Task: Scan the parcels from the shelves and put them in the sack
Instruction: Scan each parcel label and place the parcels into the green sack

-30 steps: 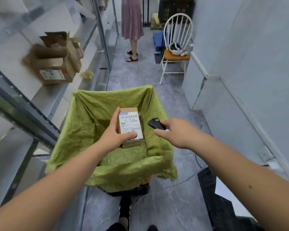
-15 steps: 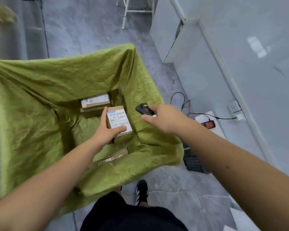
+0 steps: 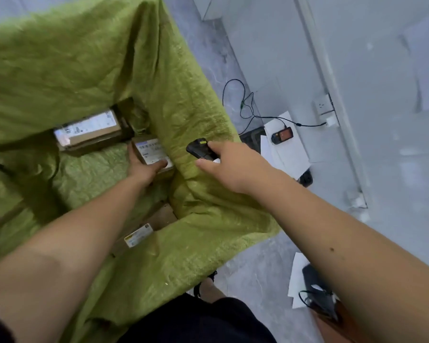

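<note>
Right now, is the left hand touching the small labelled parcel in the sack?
Touching. The head view shows the left hand gripping the small labelled parcel, thumb across its label, low inside the green sack.

Left hand (image 3: 144, 169) gripping small labelled parcel (image 3: 152, 152) inside green sack (image 3: 196, 100), right hand (image 3: 230, 164) holding black scanner (image 3: 199, 149) above sack's rim

Three parcels (image 3: 91, 129) lie inside the sack (image 3: 188, 100).

White labels on the parcels (image 3: 151, 152) in the sack, print too blurred to read
</note>
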`<state>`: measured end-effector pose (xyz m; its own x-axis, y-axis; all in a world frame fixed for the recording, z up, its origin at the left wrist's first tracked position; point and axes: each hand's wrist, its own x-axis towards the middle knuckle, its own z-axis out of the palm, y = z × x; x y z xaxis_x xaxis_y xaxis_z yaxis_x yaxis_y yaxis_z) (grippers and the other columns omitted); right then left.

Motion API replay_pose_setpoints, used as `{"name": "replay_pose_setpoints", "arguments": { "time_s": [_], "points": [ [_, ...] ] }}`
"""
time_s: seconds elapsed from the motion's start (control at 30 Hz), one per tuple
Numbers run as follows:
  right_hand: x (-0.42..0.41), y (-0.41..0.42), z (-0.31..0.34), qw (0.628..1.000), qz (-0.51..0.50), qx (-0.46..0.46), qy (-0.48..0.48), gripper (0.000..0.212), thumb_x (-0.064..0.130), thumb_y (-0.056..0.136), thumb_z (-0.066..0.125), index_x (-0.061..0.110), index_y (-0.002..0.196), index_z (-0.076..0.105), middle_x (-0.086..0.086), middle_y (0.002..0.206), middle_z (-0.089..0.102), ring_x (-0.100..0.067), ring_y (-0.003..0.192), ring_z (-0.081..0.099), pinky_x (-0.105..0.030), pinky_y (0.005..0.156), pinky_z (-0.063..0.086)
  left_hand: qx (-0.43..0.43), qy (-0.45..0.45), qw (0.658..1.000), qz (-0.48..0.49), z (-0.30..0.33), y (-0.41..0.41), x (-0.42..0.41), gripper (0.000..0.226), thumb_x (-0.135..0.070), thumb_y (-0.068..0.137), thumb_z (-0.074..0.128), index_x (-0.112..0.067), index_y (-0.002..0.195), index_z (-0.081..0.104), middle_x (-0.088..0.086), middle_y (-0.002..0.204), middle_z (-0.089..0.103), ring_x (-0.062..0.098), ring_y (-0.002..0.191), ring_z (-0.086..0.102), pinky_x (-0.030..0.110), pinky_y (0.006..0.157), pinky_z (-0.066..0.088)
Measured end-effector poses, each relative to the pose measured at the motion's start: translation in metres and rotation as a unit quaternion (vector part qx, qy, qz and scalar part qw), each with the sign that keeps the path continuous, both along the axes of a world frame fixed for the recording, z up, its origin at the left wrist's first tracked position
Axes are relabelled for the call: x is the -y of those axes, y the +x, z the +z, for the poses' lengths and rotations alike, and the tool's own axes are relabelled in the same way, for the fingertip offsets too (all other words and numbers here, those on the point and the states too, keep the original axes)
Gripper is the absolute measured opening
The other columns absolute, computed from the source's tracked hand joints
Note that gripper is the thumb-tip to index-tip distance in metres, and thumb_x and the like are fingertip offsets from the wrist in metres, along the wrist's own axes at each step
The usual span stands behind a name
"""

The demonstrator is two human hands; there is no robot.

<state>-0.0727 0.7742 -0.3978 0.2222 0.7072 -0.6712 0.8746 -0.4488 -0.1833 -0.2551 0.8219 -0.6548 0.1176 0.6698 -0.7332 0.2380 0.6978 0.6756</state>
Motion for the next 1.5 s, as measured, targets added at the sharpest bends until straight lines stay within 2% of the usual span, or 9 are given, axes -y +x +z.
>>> {"name": "replay_pose_setpoints", "arguments": {
  "time_s": [0.1,0.2,0.3,0.4,0.53,0.77,1.0,1.2,1.5],
  "points": [
    [0.001,0.003,-0.005,1.000,-0.017,0.006,-0.004,0.043,0.067,0.095,0.049,0.031,0.114,0.062,0.007,0.093,0.064,-0.023,0.091,0.060,-0.037,0.069,0.047,0.003,0.020,0.999,0.032,-0.013,0.015,-0.008,0.119,-0.005,0.077,0.091,-0.020,0.166,0.013,-0.003,0.136,0.049,0.014,0.122,0.052,0.018,0.092,0.047],
    [0.002,0.005,-0.009,1.000,-0.028,0.011,-0.006,0.048,0.068,0.095,0.048,0.031,0.121,0.062,0.004,0.101,0.067,-0.024,0.095,0.061,-0.037,0.068,0.044,0.006,0.022,0.998,0.054,-0.022,0.030,-0.015,0.104,-0.002,0.084,0.084,-0.018,0.164,0.020,-0.003,0.132,0.053,0.013,0.116,0.055,0.003,0.074,0.048],
    [0.003,0.008,-0.013,0.999,-0.031,0.009,-0.006,0.060,0.068,0.097,0.048,0.028,0.140,0.056,-0.001,0.125,0.068,-0.028,0.112,0.061,-0.036,0.074,0.042,0.003,-0.016,0.999,0.047,-0.031,0.035,-0.018,0.080,-0.009,0.094,0.074,-0.022,0.162,0.033,0.002,0.140,0.061,0.019,0.120,0.062,0.020,0.091,0.055],
    [0.005,0.009,-0.014,0.999,-0.037,0.003,-0.010,0.068,0.068,0.097,0.048,0.027,0.151,0.049,-0.003,0.141,0.062,-0.030,0.126,0.058,-0.038,0.083,0.044,0.033,-0.049,0.997,0.056,-0.035,0.034,-0.016,0.080,0.002,0.097,0.065,-0.021,0.164,0.029,0.001,0.144,0.057,0.017,0.125,0.057,0.035,0.105,0.052],
    [0.008,0.008,-0.012,0.999,-0.038,0.005,-0.013,0.070,0.069,0.096,0.049,0.027,0.152,0.047,-0.003,0.142,0.061,-0.030,0.128,0.057,-0.040,0.090,0.047,0.028,-0.038,0.999,0.024,-0.038,0.027,-0.013,0.070,0.007,0.100,0.059,-0.013,0.162,0.034,0.010,0.154,0.052,0.026,0.138,0.054,0.042,0.117,0.044],
    [0.008,-0.002,-0.010,1.000,-0.020,-0.004,0.008,0.063,0.065,0.097,0.051,0.024,0.144,0.054,-0.004,0.130,0.067,-0.029,0.114,0.062,-0.037,0.077,0.045,-0.125,0.055,0.984,-0.112,-0.006,-0.003,0.000,0.067,-0.028,0.097,0.069,-0.031,0.158,0.042,0.007,0.152,0.056,0.029,0.135,0.057,0.024,0.099,0.041],
    [0.012,-0.011,0.009,0.998,0.003,-0.048,0.049,0.050,0.060,0.097,0.055,0.027,0.134,0.060,-0.001,0.117,0.068,-0.028,0.106,0.063,-0.039,0.078,0.050,-0.196,0.143,0.951,-0.191,0.078,-0.031,0.024,0.066,-0.028,0.095,0.072,-0.030,0.156,0.046,0.012,0.156,0.051,0.033,0.142,0.048,0.036,0.116,0.040],
    [0.030,-0.006,0.012,0.993,0.048,-0.080,0.067,0.046,0.059,0.093,0.059,0.026,0.125,0.064,-0.002,0.110,0.069,-0.029,0.104,0.064,-0.038,0.080,0.050,-0.249,0.164,0.940,-0.165,0.160,-0.047,0.057,0.072,-0.042,0.093,0.074,-0.035,0.157,0.043,0.010,0.159,0.046,0.033,0.146,0.042,0.042,0.120,0.036],
    [0.056,0.011,0.040,0.965,0.200,-0.119,0.121,0.048,0.062,0.093,0.056,0.031,0.130,0.062,-0.004,0.114,0.070,-0.032,0.106,0.065,-0.037,0.082,0.053,-0.435,0.191,0.874,-0.104,0.272,-0.035,0.160,0.077,-0.059,0.091,0.067,-0.037,0.159,0.038,0.009,0.165,0.038,0.029,0.152,0.032,0.043,0.122,0.031]
  ]
}}
